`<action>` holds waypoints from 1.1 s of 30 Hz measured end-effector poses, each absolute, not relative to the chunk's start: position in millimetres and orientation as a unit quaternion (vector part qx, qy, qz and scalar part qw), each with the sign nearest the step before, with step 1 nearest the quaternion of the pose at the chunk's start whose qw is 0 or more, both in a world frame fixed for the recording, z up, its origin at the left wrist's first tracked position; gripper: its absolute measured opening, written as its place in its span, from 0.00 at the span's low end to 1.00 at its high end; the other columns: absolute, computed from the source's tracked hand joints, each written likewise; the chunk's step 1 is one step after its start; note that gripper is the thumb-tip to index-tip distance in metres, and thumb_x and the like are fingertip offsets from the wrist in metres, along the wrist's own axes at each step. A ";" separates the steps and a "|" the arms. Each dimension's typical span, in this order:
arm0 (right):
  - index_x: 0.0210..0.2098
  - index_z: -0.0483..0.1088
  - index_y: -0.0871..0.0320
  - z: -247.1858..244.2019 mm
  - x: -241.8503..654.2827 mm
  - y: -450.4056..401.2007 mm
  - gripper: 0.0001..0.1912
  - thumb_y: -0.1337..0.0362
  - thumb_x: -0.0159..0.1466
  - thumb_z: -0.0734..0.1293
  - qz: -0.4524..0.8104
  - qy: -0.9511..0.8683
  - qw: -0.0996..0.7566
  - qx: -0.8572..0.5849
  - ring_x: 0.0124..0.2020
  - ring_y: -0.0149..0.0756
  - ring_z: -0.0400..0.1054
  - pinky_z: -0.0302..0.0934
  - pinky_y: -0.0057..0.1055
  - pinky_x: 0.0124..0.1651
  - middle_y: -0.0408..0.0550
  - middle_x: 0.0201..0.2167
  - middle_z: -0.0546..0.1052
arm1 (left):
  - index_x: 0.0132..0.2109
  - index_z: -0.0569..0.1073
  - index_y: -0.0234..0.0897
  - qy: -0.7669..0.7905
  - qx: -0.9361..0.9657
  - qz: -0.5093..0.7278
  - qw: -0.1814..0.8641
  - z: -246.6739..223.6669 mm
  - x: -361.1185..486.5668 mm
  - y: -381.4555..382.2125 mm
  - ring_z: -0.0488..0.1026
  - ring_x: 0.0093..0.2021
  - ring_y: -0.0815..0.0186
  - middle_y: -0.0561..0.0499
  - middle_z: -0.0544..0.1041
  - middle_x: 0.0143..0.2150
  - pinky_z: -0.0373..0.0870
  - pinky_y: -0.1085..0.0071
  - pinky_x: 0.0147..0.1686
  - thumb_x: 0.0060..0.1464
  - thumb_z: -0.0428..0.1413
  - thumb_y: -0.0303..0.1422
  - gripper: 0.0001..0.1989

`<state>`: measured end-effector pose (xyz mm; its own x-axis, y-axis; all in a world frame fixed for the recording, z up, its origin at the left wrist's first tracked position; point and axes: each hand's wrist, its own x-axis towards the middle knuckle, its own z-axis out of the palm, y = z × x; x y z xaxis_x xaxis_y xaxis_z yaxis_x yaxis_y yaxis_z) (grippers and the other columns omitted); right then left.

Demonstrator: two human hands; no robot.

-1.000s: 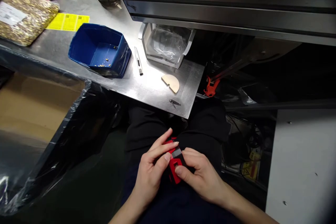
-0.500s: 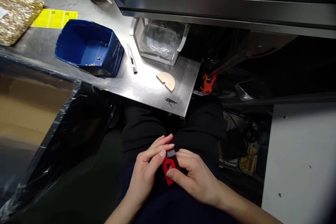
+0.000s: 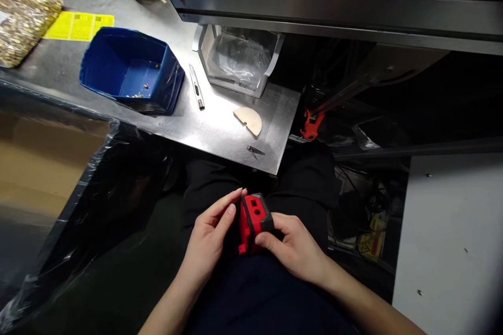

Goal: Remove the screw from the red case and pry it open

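Observation:
A red and black boxy device is held over my lap, its face with a square and a round opening turned up. My right hand grips its right side, thumb on the near edge and fingers behind. Along the device's left side is my left hand, its fingers extended and the thumb apart from them; the fingertips are at the upper left edge. On the metal table in front lie a pale half-round piece, a small nail clipper and a utility knife.
A blue bin with small brass-coloured bits stands at the left, a grey bin with clear bags farther right. Bags of brass parts lie far left. An orange air gun hangs beyond the table corner.
The device has turned so its red face with openings shows, and it sits a little higher. My left hand has moved left, its fingers and thumb off the top face.

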<state>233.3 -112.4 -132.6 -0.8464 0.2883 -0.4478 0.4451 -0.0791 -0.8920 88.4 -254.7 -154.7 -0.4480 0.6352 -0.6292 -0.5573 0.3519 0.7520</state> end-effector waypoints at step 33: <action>0.26 0.73 0.58 -148.8 226.2 -109.6 0.32 0.39 0.72 0.58 -0.648 0.661 0.074 0.372 0.22 0.31 0.60 0.53 0.31 0.27 0.41 0.20 0.71 | 0.67 0.67 0.58 0.595 0.240 0.515 0.569 -142.6 96.1 -260.1 0.54 0.75 0.56 0.54 0.60 0.74 0.51 0.60 0.75 0.66 0.59 0.40 0.24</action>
<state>226.2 -109.6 -148.8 -0.7119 0.3954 -0.5804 0.5883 -0.1156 -0.8003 96.1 -260.1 -142.6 -0.2371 0.8709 -0.4304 -0.3010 0.3554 0.8850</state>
